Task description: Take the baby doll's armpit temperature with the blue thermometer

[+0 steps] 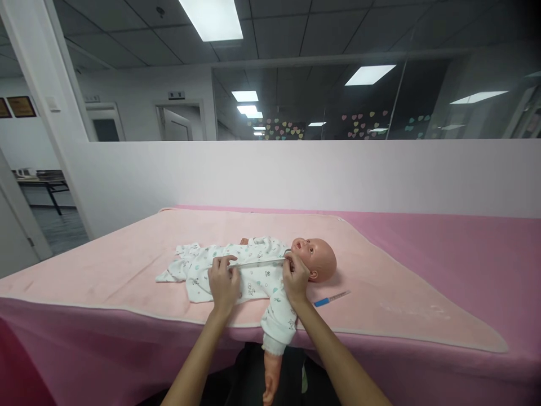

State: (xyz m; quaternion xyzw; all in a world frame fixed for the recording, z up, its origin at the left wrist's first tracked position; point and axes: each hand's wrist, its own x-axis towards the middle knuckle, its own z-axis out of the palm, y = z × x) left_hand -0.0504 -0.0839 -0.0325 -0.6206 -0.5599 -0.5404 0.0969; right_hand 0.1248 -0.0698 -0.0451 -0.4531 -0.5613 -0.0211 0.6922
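White strip [258, 263], perhaps the printed romper's [258, 283] edge, is pinched by your left hand [224, 282] and right hand [296, 277] along the baby doll's [323, 260] torso on the peach mat [389, 293]; you seem to be straightening it; next calls for even tension.

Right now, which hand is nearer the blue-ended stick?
Right. The right hand is near the blue-ended stick, apart from it; the left hand is farther off, over the waist of the doll.

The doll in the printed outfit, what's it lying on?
The doll lies on a pale pink blanket, spread over a darker pink cover. The patch directly beneath it is hidden, so anything else there can't be seen.
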